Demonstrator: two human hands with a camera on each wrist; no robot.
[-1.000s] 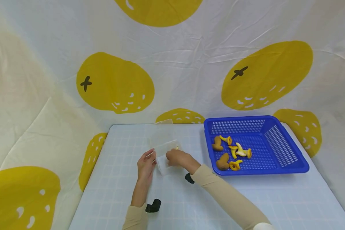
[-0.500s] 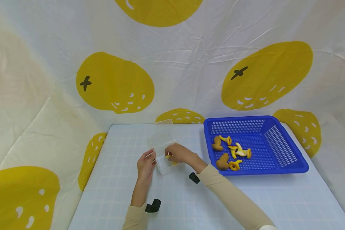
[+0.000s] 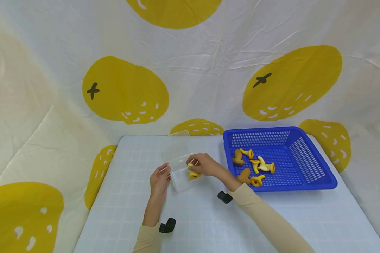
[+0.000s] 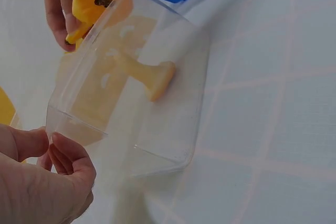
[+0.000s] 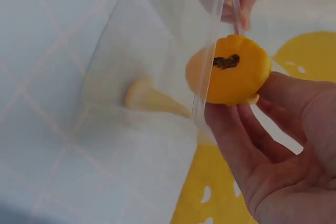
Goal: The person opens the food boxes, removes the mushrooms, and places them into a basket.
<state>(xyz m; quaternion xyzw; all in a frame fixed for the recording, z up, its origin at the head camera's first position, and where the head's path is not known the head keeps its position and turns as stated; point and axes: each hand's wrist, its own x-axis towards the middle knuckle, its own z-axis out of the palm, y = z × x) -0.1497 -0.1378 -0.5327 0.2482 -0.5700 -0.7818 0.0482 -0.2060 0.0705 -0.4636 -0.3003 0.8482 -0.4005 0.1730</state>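
A clear plastic box [image 3: 181, 185] stands open on the table, and a yellow chanterelle mushroom [image 4: 152, 77] lies inside, seen through its wall. My left hand [image 3: 159, 181] pinches the box's left rim between thumb and fingers; the left wrist view shows this hand [image 4: 47, 182] at the near corner. Over the box's right side, my right hand [image 3: 207, 165] holds a second chanterelle [image 5: 241, 72] by its fingertips. In the right wrist view its round cap with a dark centre faces the camera, partly behind the clear rim, with the right hand [image 5: 294, 145] beneath and beside it.
The box's clear lid [image 3: 175, 147] leans back toward the printed cloth [image 3: 126, 91]. On the right stands a blue basket [image 3: 297, 188] with several yellow chanterelles [image 3: 264, 165] and two brown mushroom-shaped pieces [image 3: 244, 175] at its left side. Black wrist cameras [image 3: 168, 225] hang by both forearms.
My right hand has shifted right and slightly back across the box, and yellow mushroom parts beneath it have come into sight. The left hand stays at the rim.
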